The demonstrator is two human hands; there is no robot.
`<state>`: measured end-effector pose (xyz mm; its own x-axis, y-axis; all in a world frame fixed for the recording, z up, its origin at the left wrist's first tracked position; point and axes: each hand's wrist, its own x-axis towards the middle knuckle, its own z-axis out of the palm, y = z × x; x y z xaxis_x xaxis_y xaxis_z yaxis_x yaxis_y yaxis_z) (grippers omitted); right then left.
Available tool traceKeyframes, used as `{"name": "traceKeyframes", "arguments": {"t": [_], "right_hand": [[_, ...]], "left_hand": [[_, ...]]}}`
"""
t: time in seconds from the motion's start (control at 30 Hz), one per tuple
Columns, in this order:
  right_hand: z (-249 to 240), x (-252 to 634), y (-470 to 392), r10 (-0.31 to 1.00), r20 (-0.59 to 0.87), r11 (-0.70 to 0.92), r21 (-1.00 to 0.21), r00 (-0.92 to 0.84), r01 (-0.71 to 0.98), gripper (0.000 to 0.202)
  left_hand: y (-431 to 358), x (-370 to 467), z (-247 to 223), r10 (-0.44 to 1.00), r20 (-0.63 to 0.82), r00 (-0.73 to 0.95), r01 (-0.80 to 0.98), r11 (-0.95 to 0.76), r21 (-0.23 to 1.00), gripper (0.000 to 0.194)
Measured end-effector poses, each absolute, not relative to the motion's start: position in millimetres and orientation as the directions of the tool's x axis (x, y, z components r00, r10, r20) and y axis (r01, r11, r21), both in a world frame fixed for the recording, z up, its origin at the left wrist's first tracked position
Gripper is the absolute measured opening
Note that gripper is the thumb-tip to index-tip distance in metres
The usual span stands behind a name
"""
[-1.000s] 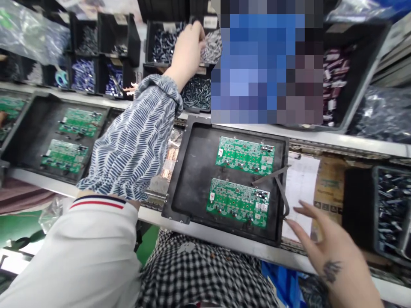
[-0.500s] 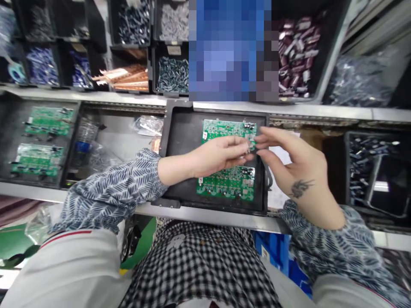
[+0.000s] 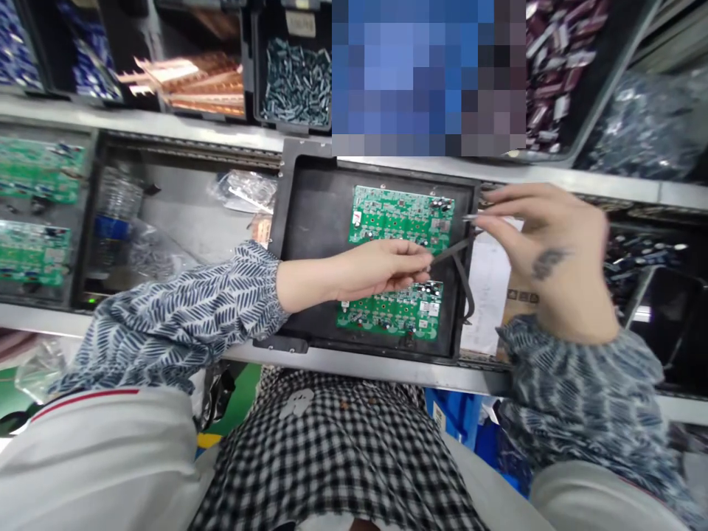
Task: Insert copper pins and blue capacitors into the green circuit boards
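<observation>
My left hand [image 3: 387, 267] is over the tray, thumb and fingers pinched together. Something small shows at its fingertips, too little to name. To the right, my right hand [image 3: 547, 247] is raised above the tray's right edge, thumb and forefinger closed on a small shiny part [image 3: 470, 218]. Below lie two green circuit boards, the upper board [image 3: 398, 210] and the lower board [image 3: 387, 317], the latter partly hidden by my left hand. A dark strip [image 3: 466, 284] bends by the tray's right side; one end reaches my left fingertips, and I cannot tell whether they touch.
The black tray [image 3: 315, 214] rests on the metal bench. Left of it are a plastic bottle [image 3: 112, 214] and another tray [image 3: 41, 210] with boards. Paper [image 3: 487, 295] lies to the right. Bins of dark green parts [image 3: 296, 85] and copper-coloured strips [image 3: 202, 85] stand behind.
My right hand has moved away to the right from my left fingertips and now pinches a small shiny part. My left hand stays over the boards. The view has shifted.
</observation>
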<state>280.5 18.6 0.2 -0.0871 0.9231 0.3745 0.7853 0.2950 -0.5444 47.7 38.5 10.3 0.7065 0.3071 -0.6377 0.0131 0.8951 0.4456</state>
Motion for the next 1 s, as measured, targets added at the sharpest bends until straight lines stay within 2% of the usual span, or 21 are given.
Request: {"name": "traceKeyframes", "arguments": {"t": [0.13,0.37,0.5,0.77,1.0], "right_hand": [[-25,289,42,0.969,0.220,0.207,-0.472,-0.113,0.857,0.015],[-31,283,43,0.987,0.158,0.096,-0.462,-0.024,0.882,0.016],[-30,280,43,0.990,0.143,0.066,-0.474,0.002,0.878,0.017],[-28,272,42,0.988,0.152,0.035,-0.439,0.036,0.898,0.019],[-36,270,52,0.987,0.162,0.051,-0.303,-0.002,0.952,0.017]], "left_hand": [[42,47,10,0.343,-0.635,0.693,0.000,0.880,0.475,0.020],[43,46,15,0.399,-0.631,0.666,-0.025,0.857,0.515,0.020],[41,46,13,0.457,-0.584,0.671,-0.057,0.817,0.574,0.015],[44,47,15,0.483,-0.623,0.615,-0.036,0.807,0.590,0.017],[44,47,3,0.562,-0.510,0.651,-0.085,0.722,0.687,0.007]]}}
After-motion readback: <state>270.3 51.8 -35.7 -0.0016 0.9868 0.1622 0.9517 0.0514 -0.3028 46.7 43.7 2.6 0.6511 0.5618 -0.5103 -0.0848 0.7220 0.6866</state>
